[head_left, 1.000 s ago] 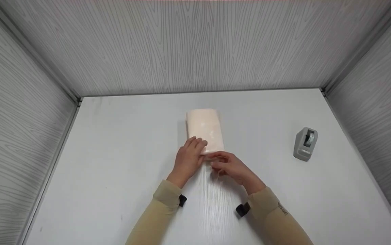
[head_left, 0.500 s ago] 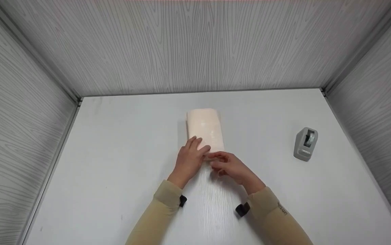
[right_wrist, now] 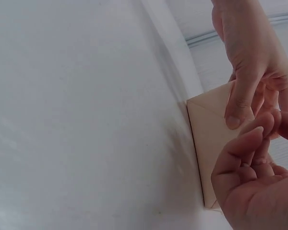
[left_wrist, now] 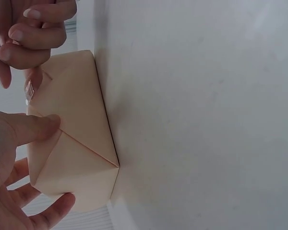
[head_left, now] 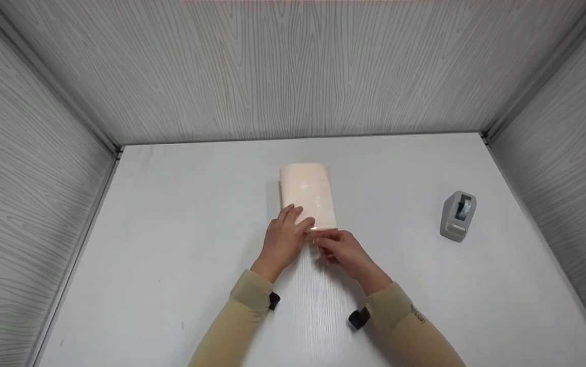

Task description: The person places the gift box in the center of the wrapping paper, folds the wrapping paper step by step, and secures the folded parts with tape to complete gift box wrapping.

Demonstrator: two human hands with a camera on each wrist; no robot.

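Observation:
A box wrapped in pale peach paper (head_left: 307, 191) lies on the table, its near end folded into triangular flaps. My left hand (head_left: 282, 239) grips that end: the thumb (left_wrist: 45, 127) presses the folded flap, and the other fingers lie over the top and side. At the near end's upper edge is my right hand (head_left: 346, 252), its fingertips pinching a small shiny piece of clear tape (left_wrist: 30, 90) against the paper. The right hand's fingers hide most of the tape in the right wrist view.
A grey tape dispenser (head_left: 458, 216) with a roll in it stands on the white table (head_left: 196, 204), to the right of the box. Grey wood-grain panels (head_left: 293, 71) enclose the table at the back and both sides.
My left thumb has shifted to the right along the box's near edge. My right hand has moved slightly left, closer against the folded end. The box has stayed in place.

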